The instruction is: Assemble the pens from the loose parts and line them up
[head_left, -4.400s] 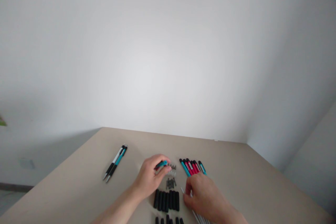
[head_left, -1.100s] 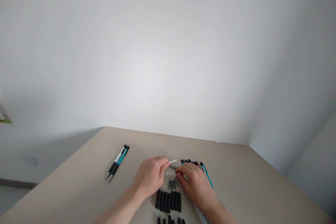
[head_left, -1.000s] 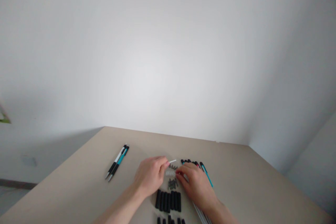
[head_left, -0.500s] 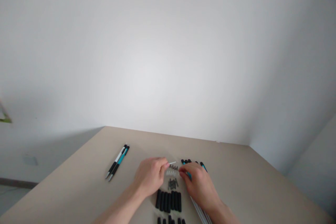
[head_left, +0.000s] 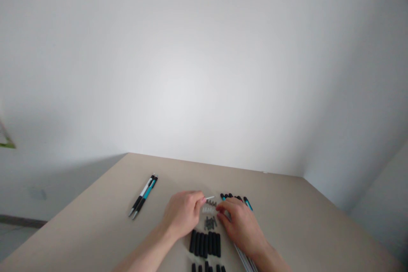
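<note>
Head view: a pale wall rises behind a beige bench, and two bare forearms enter from the bottom edge, slanting inward so that the hands come close over the middle without touching. The left hand has its back turned up and its fingers curled under, thumb and forefinger closed in a pinch on a thin white rod, whose free end points right and slightly up. The right hand arches with its wrist lower than its knuckles, thumb and forefinger drawn nearly together just right of the small parts; whether anything sits between those tips cannot be told. Well apart on the left lie a white pen and a teal pen, side by side, metallic tips toward the person. Black-ended barrels show past the right hand, partly hidden by it, and a bundle of slim pale rods runs out from beneath it beside the forearm. Between the arms, black tubes lie in a row, with shorter black pieces cut off by the bottom edge. Beyond the tubes come slender dark grey parts, then tiny clear pieces and small grey cones near the white rod.
</note>
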The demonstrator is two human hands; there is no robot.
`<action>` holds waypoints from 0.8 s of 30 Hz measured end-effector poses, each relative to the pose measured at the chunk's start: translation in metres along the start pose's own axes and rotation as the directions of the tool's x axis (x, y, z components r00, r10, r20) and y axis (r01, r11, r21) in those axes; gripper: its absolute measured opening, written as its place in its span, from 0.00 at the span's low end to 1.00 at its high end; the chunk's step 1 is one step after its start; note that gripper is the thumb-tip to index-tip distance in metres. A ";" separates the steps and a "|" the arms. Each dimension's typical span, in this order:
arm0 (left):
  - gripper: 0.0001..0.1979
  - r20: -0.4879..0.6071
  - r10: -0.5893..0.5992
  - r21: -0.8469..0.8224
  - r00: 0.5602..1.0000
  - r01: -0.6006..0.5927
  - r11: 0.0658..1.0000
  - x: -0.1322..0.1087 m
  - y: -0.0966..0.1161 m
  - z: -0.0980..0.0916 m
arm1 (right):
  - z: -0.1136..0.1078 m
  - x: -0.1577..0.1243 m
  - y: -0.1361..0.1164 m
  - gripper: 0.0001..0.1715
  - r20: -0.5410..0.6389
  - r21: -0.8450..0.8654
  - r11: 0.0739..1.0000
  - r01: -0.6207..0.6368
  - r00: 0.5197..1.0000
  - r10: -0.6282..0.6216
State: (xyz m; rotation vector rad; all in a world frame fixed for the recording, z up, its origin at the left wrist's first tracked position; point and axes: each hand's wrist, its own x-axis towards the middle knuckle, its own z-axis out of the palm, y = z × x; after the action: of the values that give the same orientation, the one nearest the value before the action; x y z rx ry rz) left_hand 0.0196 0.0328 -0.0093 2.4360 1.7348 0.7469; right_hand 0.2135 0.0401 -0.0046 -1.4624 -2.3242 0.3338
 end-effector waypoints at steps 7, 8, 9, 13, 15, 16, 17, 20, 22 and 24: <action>0.16 0.001 -0.003 -0.002 1.000 0.003 1.000 0.001 0.000 -0.001 | -0.005 -0.002 -0.005 0.09 -0.041 0.024 0.999 0.022 0.999 -0.021; 0.16 -0.002 -0.001 -0.005 1.000 0.001 1.000 0.001 0.000 -0.001 | -0.006 -0.003 -0.006 0.08 -0.042 0.027 0.999 0.025 0.999 -0.024; 0.16 -0.005 0.002 -0.009 1.000 -0.002 1.000 0.001 0.000 0.000 | -0.006 -0.003 -0.007 0.07 -0.036 0.028 0.999 0.026 0.999 -0.025; 0.15 -0.006 0.007 -0.014 1.000 -0.007 1.000 0.001 -0.002 0.001 | -0.005 -0.005 -0.007 0.05 0.020 0.005 1.000 0.016 1.000 -0.016; 0.15 -0.010 0.006 -0.005 1.000 -0.006 1.000 0.001 -0.002 0.002 | -0.004 -0.004 -0.006 0.04 0.045 -0.023 1.000 0.007 0.999 -0.006; 0.15 -0.010 0.007 -0.002 1.000 -0.007 1.000 0.001 -0.002 0.002 | -0.004 -0.004 -0.005 0.05 0.052 -0.037 0.999 0.006 0.999 -0.004; 0.15 -0.009 0.011 0.000 1.000 -0.011 1.000 0.001 -0.002 0.002 | -0.003 -0.004 -0.003 0.05 0.057 -0.048 0.999 0.005 0.998 -0.002; 0.15 0.000 0.025 0.002 1.000 -0.025 1.000 0.001 -0.002 0.002 | -0.002 -0.004 0.000 0.07 0.061 -0.063 0.998 0.023 0.998 -0.019; 0.15 0.003 0.026 0.004 1.000 -0.026 1.000 0.000 -0.002 0.002 | -0.003 -0.005 0.002 0.08 0.051 -0.057 0.997 0.047 0.998 -0.044; 0.15 0.009 0.024 0.002 1.000 -0.024 1.000 0.000 -0.002 0.001 | -0.006 -0.006 0.004 0.08 0.014 -0.041 0.997 0.066 0.998 -0.065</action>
State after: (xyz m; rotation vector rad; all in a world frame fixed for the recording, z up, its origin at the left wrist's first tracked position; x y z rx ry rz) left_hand 0.0183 0.0336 -0.0104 2.4621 1.7078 0.7359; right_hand 0.2213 0.0365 -0.0019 -1.4036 -2.3964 0.2787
